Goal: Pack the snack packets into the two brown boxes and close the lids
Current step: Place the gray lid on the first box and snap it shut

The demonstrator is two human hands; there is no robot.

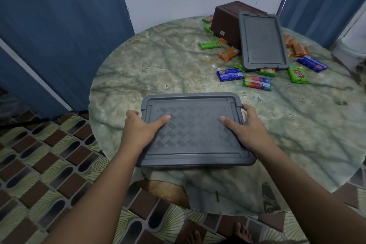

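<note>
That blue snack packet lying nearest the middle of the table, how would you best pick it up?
Pinch the blue snack packet across its two long edges, coming straight down from above. It lies flat on the table, long and narrow, and its long sides are free, though a multicoloured packet sits close to its right end.

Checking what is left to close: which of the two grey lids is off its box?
The far grey plastic lid, leaning against the tipped brown plastic box among the snack packets. The near grey lid lies flat, gripped by both hands.

Matt grey plastic lid with woven-pattern relief, glossy marbled surface, shiny foil-like snack packets, smooth brown plastic box
</note>
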